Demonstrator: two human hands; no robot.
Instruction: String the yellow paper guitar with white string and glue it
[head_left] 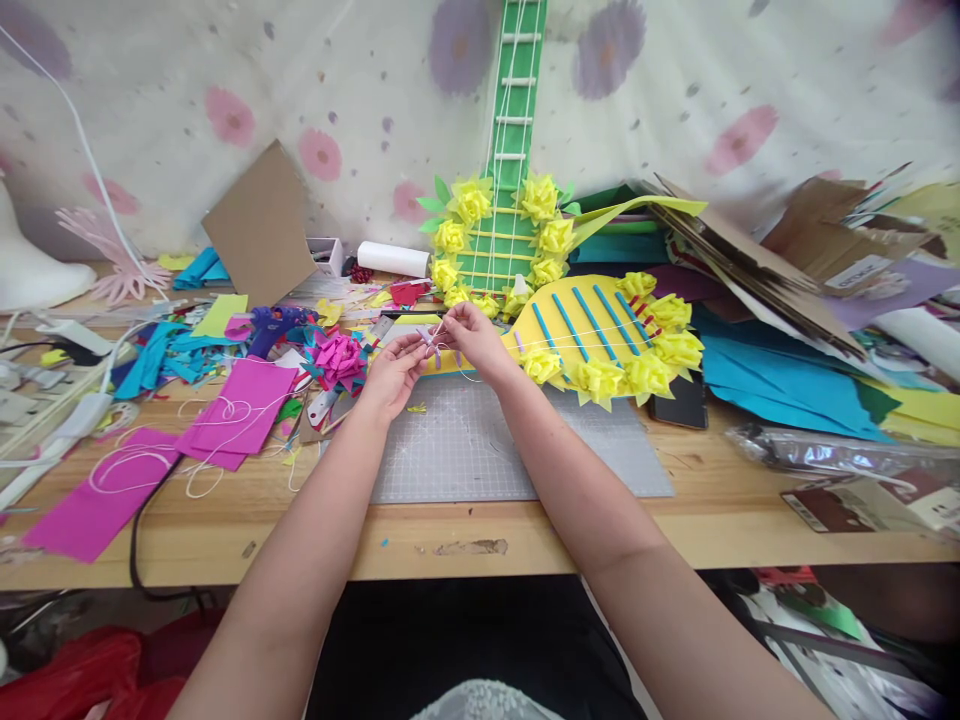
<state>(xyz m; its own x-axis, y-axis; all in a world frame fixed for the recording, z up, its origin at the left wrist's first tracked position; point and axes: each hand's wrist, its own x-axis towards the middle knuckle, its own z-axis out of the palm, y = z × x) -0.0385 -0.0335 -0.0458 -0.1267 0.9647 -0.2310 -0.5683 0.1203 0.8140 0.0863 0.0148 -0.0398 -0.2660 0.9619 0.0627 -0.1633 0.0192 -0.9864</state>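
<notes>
A yellow paper instrument [589, 330], shaped like a small guitar with blue crosswise sticks and yellow paper flowers, lies across the grey cutting mat [465, 440]. Over its narrow neck, my left hand [394, 372] is closed in a pinch on thin white string beside small lilac pieces. Just right of it, my right hand [478, 340] pinches the same string [471, 378], which loops down below my fingers. The fingertips of both hands almost meet. Behind them stands a green paper instrument [517, 130] with white strings and yellow flowers.
At left are a blue glue gun [274, 325], a magenta paper flower [339, 358], magenta sheets [240, 410] with loose string, and blue scraps. Blue paper [780, 375], cardboard [750, 260] and a dark phone-like slab [679, 400] are at right. The table edge [480, 545] runs in front.
</notes>
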